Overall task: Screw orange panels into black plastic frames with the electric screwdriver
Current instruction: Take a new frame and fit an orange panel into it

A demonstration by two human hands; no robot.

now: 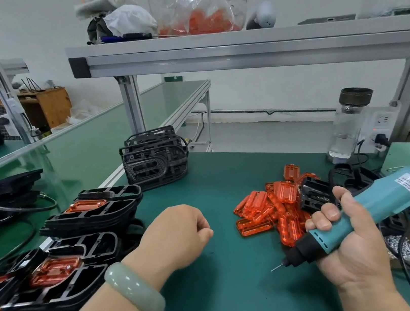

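— Green matting (pixel 202 182) covers the bench, with a metal shelf rail (pixel 249 47) overhead. Where's the electric screwdriver (pixel 360 208)?

— At the right, in the right hand (pixel 350 248), whose fingers are wrapped round the teal body. Its long axis runs diagonally: bit low and pointing left toward the middle of the mat, cord end raised toward the right edge. The tip hangs just above the mat, touching nothing.

— And the other hand?

— The left hand (pixel 177 232) is curled into a loose fist, knuckles up, resting near the centre; I can't tell if anything is inside it. A pale green bangle (pixel 135 289) sits on that wrist.

— The parts?

— Loose orange panels (pixel 270 209) lie heaped just beyond the screwdriver, between the two hands and toward the right. Black plastic frames (pixel 90 215) are stacked along the left edge, some with orange panels already seated in them; an upright bundle of frames (pixel 155 157) stands at the far edge of the mat.

— Open room?

— The mat between the hands and toward the near edge is bare. To the right it's crowded: a carton of screws (pixel 401 248) beside the right wrist, cables, and a glass bottle (pixel 348 123) by the far right upright.
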